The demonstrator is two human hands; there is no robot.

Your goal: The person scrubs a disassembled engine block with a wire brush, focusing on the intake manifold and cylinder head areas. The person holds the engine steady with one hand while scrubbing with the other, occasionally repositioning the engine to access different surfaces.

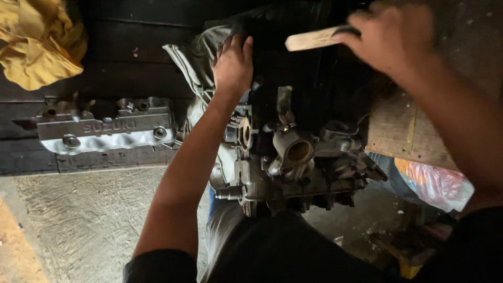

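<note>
Wooden handle [314, 38] sits gripped in the right hand [393, 36] at 1 o'clock; left hand [233, 65] presses flat, holding nothing, on the engine [293, 162].

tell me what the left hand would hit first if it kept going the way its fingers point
The left hand lies on the engine, fingers pointing away from the person. Straight on, it would probably meet the grey cloth draped over the engine's far end, then the dark wooden boards; depth is unclear.
</note>
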